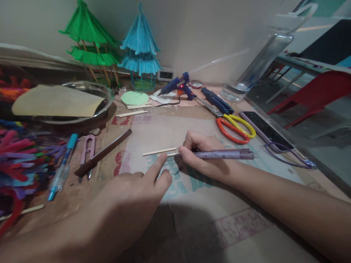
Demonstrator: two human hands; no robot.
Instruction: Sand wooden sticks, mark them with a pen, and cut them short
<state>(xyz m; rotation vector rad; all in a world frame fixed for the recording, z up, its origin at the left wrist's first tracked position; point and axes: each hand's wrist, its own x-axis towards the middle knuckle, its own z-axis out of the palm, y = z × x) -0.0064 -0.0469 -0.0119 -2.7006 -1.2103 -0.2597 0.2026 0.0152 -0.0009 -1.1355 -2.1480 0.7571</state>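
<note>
Two short, pale wooden sticks lie side by side on the printed sheet in the middle. The longer wooden stick [159, 151] shows most of its length, while the shorter one [172, 154] is partly behind fingers. My left hand [137, 193] has its index finger stretched out, the tip touching down at the left end of the shorter stick; its thumb stands apart and the other fingers are curled. My right hand [201, 149] is closed around a purple pen [225, 154], whose writing end is by the sticks, largely hidden by my fingers.
Scissors [233, 128], a utility knife [218, 100] and a phone [265, 129] lie to the right. A glue gun [175, 87] rests behind. Green [90, 47] and blue [141, 51] pagoda models stand at the back. Pens, a compass [88, 153] and pipe cleaners [19, 157] fill the left.
</note>
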